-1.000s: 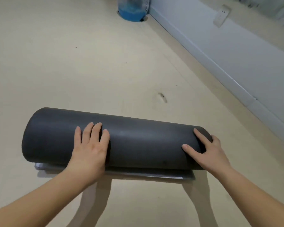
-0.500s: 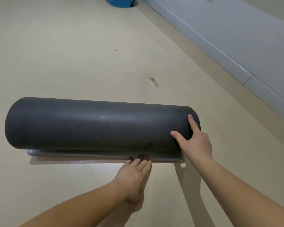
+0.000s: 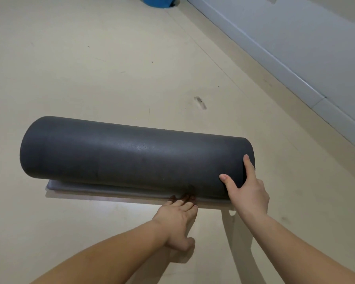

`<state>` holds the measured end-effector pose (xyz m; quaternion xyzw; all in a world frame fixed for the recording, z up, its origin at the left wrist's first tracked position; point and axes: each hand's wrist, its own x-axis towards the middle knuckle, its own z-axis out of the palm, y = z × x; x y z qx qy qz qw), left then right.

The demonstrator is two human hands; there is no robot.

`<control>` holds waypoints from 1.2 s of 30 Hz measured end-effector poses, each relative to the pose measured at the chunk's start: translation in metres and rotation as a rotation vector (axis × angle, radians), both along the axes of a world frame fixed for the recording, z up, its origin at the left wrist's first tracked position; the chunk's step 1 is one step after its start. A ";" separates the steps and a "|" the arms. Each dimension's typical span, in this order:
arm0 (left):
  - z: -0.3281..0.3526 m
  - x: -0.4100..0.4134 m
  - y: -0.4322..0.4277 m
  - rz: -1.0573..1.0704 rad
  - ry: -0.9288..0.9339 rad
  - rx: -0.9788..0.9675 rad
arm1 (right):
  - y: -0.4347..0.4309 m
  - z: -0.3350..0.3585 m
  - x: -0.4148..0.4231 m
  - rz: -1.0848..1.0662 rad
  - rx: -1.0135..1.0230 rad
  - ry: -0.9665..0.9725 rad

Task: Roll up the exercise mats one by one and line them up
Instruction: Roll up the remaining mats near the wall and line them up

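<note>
The rolled mat (image 3: 131, 158) lies across the floor (image 3: 90, 68), its loose edge (image 3: 111, 191) nearest; a wall (image 3: 295, 37) runs right, perhaps a bucket (image 3: 158, 1) behind.

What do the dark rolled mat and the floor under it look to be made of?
Rolled mat: probably closed-cell foam, matte charcoal; fine pebbled grain, one dull sheen patch, thick loose flap. Floor: looks like smooth beige vinyl sheet, though uncertain; thin seam lines, dark scuffs, soft glare.

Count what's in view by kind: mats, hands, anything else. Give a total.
Rolled mat: 1
Hands: 2, the left hand and the right hand
Blue tub: 1
Total: 4
</note>
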<state>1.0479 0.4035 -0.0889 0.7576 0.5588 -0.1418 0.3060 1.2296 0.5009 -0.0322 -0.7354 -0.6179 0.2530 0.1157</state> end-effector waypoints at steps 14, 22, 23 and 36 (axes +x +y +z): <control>0.093 -0.143 0.015 0.500 0.264 0.433 | 0.033 0.081 -0.085 0.686 0.116 -0.430; 0.120 -0.238 -0.009 0.901 0.134 0.544 | 0.042 0.089 -0.203 1.010 -0.081 -0.579; 0.117 -0.265 -0.017 1.020 0.202 0.478 | 0.044 0.087 -0.204 1.017 -0.083 -0.608; 0.080 -0.303 -0.061 1.191 0.021 0.368 | 0.028 0.075 -0.223 1.295 -0.040 -0.749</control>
